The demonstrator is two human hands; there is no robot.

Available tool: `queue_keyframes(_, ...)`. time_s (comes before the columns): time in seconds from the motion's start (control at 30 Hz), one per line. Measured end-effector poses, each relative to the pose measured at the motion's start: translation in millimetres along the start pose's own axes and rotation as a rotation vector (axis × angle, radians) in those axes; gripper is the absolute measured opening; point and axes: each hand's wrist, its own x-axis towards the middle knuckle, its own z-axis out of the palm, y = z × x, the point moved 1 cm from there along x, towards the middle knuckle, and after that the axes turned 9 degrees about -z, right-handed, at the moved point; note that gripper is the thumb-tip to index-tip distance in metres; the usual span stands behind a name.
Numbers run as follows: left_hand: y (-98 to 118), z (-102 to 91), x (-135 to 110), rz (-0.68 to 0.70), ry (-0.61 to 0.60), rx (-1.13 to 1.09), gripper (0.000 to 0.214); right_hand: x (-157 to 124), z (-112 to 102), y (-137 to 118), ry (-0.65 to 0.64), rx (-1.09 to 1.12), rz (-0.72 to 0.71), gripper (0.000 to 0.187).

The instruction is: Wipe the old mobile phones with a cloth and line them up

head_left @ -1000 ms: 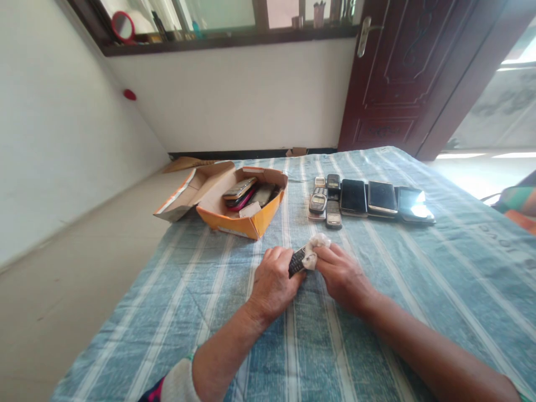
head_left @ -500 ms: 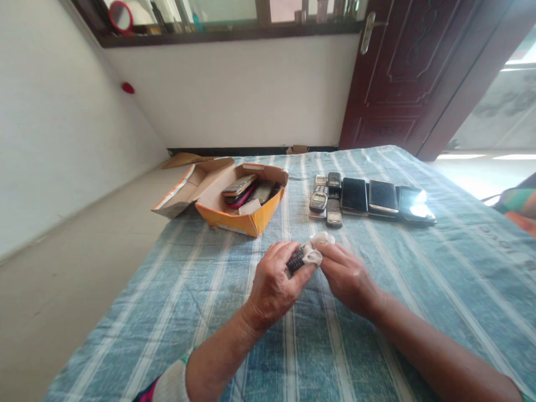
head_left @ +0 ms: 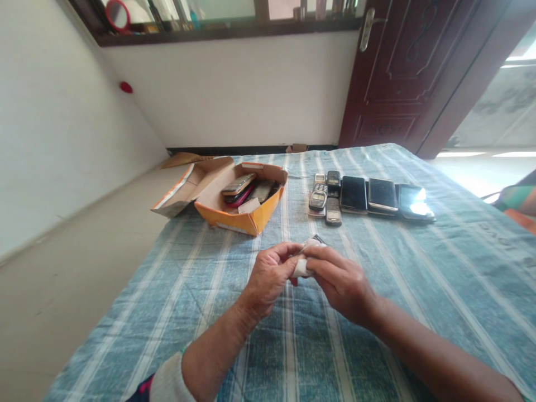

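Note:
My left hand (head_left: 266, 282) grips a small keypad phone (head_left: 319, 239), of which only the dark far end shows; the rest is covered by fingers and a white tissue (head_left: 300, 269). Pinched in my right hand (head_left: 341, 279), the tissue lies pressed over the phone's face. Both hands meet just above the striped cloth. Beyond them are several keypad phones (head_left: 319, 197) in a cluster, some overlapping. To their right lie a black touchscreen phone (head_left: 353, 194), a second one (head_left: 382, 195) and a glossy one (head_left: 416, 202) reflecting light.
An orange cardboard box (head_left: 268, 216) stands left of centre with its lid folded back; several phones (head_left: 238, 185) are piled inside. Blue striped cloth (head_left: 167, 312) covers the surface. Behind are a white wall and a dark red door (head_left: 389, 84). Colourful fabric (head_left: 519, 204) shows at the right edge.
My right hand has shifted slightly left and the tissue now covers the phone's keys, which showed before. The phone's far end now sticks out past the tissue.

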Motion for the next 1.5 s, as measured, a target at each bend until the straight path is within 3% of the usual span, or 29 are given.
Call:
queue_keyframes(0.1,-0.5,1.5,-0.2,0.022,0.03,0.016,0.023,-0.5,-0.4,1.5,0.036,-0.01,0.06,0.023)
queue_keyframes(0.27,-5.9,0.6,0.2,0.06,0.082,0.127,0.017,-3.3,1.9,8.1,0.1,-0.031,0.165,0.052)
queue_keyframes(0.43,-14.1,-4.7,4.3,0.113,0.143,0.238,0.015,-7.0,7.0,9.3,0.006,0.045,0.185,0.031)
queue_keyframes(0.5,-14.4,-5.7,4.6,0.159,0.152,0.281,0.013,-8.2,8.9,8.0,-0.022,0.04,0.183,0.03)
queue_keyframes(0.67,-11.3,-1.2,1.2,0.188,0.082,0.233,0.019,-7.4,10.4,7.8,0.032,0.036,0.211,0.042)
queue_keyframes(0.77,-9.5,1.7,-0.3,0.177,0.037,0.168,0.03,-4.4,5.9,9.5,0.014,0.019,0.191,0.027)
queue_keyframes(0.87,-7.0,-1.3,1.3,0.2,0.084,0.174,0.043,-3.4,-3.6,16.6,0.047,-0.088,0.16,0.022)
queue_keyframes(0.97,-3.3,-10.1,4.9,0.282,0.221,0.371,0.034,-7.7,-11.4,29.7,0.058,-0.244,0.149,0.024)
queue_keyframes(1.1,1.7,-18.7,7.7,0.395,0.351,0.846,0.021,-16.7,-11.7,43.8,0.017,-0.365,0.111,0.028)
queue_keyframes(1.27,2.5,-15.2,7.1,0.347,0.255,1.188,0.038,-16.8,-2.0,40.3,-0.116,-0.41,0.058,0.032)
queue_keyframes(1.5,-3.0,-13.4,9.5,0.308,0.216,1.25,0.022,-9.1,6.4,30.7,-0.261,-0.412,0.033,0.033)
